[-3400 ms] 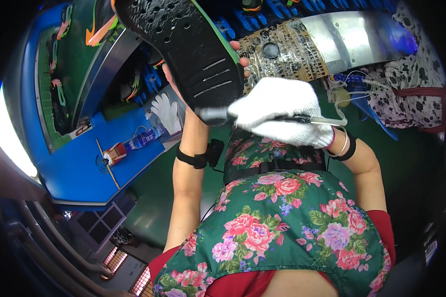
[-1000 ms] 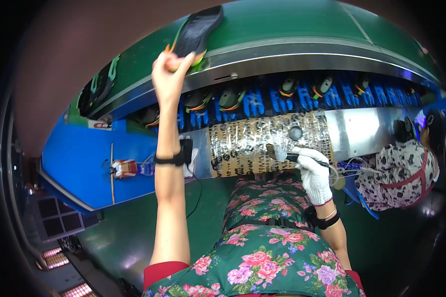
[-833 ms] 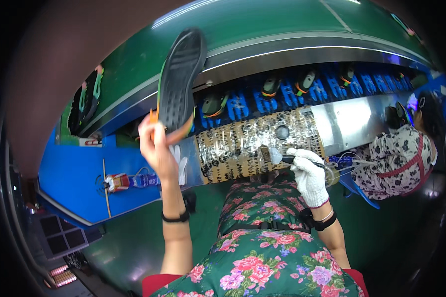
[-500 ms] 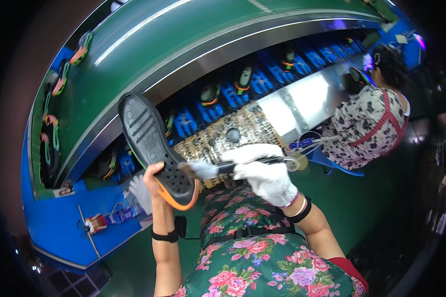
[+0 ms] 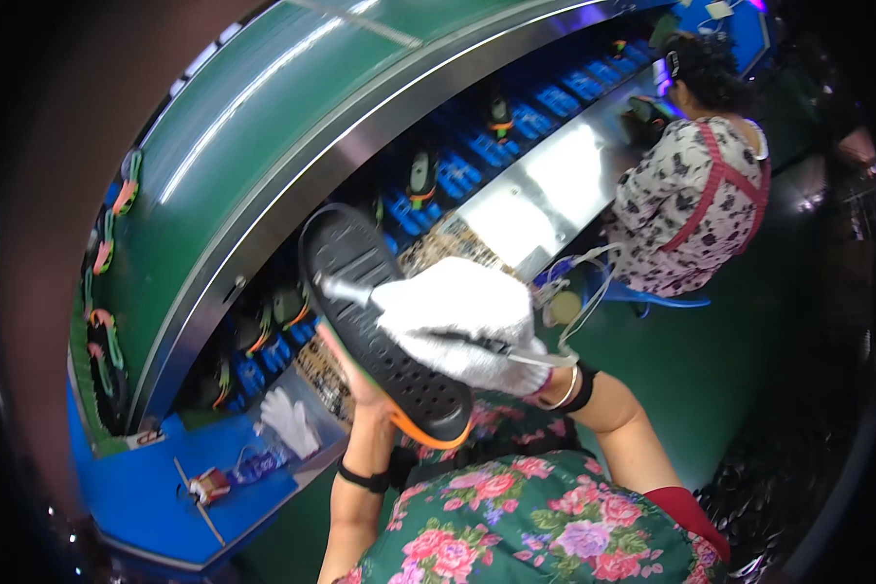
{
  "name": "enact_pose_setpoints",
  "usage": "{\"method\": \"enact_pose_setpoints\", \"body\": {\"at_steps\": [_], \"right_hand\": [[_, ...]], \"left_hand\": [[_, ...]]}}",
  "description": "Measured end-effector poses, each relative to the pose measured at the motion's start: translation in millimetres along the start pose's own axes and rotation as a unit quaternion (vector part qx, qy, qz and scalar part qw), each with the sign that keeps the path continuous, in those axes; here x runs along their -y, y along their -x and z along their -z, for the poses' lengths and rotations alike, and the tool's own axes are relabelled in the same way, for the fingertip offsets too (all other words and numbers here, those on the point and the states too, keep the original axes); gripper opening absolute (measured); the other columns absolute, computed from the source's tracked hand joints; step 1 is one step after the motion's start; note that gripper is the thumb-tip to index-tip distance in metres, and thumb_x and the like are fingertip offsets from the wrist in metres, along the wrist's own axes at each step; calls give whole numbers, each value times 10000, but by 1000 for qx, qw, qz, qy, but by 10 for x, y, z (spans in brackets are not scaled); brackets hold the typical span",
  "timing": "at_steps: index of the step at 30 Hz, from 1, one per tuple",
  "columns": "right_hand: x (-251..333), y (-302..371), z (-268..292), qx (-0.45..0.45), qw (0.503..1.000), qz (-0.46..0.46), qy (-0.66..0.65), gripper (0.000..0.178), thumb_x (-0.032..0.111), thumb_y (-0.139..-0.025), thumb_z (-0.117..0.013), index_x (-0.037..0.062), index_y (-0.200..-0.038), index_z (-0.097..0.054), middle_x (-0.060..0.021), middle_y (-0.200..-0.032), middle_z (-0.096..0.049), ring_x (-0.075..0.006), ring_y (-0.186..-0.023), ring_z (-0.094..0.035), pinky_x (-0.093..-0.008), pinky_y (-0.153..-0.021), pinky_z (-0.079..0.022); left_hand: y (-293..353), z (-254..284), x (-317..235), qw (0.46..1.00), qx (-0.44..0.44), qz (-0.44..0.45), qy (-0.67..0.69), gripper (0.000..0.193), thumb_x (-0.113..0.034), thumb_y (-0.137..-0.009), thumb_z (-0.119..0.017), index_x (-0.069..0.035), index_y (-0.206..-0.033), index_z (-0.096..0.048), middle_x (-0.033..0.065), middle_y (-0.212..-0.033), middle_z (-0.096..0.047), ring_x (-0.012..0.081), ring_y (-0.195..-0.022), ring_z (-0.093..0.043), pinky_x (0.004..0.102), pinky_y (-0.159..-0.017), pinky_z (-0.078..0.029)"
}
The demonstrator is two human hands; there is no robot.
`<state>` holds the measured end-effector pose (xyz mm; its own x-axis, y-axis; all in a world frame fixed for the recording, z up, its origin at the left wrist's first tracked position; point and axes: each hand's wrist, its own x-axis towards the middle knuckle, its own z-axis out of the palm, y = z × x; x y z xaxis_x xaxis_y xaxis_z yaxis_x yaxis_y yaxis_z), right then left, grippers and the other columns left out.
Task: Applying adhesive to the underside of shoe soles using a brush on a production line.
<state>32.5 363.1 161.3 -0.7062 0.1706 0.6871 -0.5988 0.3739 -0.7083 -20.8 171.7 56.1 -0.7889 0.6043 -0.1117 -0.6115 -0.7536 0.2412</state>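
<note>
My bare left hand [image 5: 358, 378] holds a black shoe sole [image 5: 362, 326] with an orange rim at its near end, gripping it along its left edge. The sole is tilted, its grooved and holed face toward me. In a white knit glove, my right hand [image 5: 462, 316] closes round a brush [image 5: 346, 290] with a thin tube trailing from its back end. The brush tip lies over the far half of the sole, at its grooves. Most of the brush handle is hidden by the glove.
A green conveyor [image 5: 263, 146] with a metal edge curves across the far side, above blue racks [image 5: 457, 175] bearing shoes. A co-worker [image 5: 696, 185] sits at the right. On the blue table [image 5: 127, 506] lie a white glove [image 5: 290, 423] and a thin stick [image 5: 200, 501].
The brush has moved from the near, holed end of the sole to its far half. Sole and left hand have shifted right, and the view has turned.
</note>
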Motion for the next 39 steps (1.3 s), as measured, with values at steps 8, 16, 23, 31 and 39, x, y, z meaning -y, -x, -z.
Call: {"method": "enact_pose_setpoints", "body": {"at_steps": [8, 16, 23, 31, 39], "right_hand": [[-249, 87, -84, 13, 986, 83, 147, 297, 29, -823, -769, 33, -1120, -781, -140, -1165, -766, -285, -1034, -740, -383, -869, -575], [-161, 237, -120, 89, 995, -48, -18, 309, 65, -878, -721, 51, -1183, -766, -130, -1203, -752, -303, -1119, -701, -409, -967, -535], [-227, 296, -297, 91, 996, 6, 12, 328, 58, -876, -718, 51, -1202, -754, -125, -1199, -749, -296, -1094, -702, -403, -943, -552], [-220, 241, -403, 92, 995, 35, 23, 352, 50, -874, -715, 50, -1224, -741, -119, -1195, -746, -287, -1065, -704, -397, -915, -571], [-349, 314, -522, 42, 988, -123, -79, 278, 122, -825, -768, 76, -1098, -790, -81, -1112, -771, -286, -950, -728, -358, -793, -584]], "left_hand": [[86, -159, 330, 997, 76, 8, -4, 914, -792, -995, -254, -127, -1618, -332, 54, -1592, -452, 263, -1429, -456, 433, -1210, -345], [178, 75, 227, 982, -110, 50, -146, 1057, -915, -897, -213, -94, -1507, -478, 110, -1413, -600, 259, -1265, -602, 445, -1074, -502], [199, 257, 164, 955, -80, 12, -285, 1039, -877, -937, -195, -70, -1559, -396, 132, -1509, -531, 298, -1359, -547, 477, -1151, -436], [136, 380, 60, 927, -123, -2, -355, 911, -786, -987, -322, -38, -1490, -453, 137, -1393, -601, 293, -1263, -604, 460, -1096, -478], [81, 382, 20, 918, -126, 8, -375, 891, -774, -963, -392, -19, -1424, -497, 151, -1301, -630, 291, -1184, -632, 440, -1039, -507]]}}
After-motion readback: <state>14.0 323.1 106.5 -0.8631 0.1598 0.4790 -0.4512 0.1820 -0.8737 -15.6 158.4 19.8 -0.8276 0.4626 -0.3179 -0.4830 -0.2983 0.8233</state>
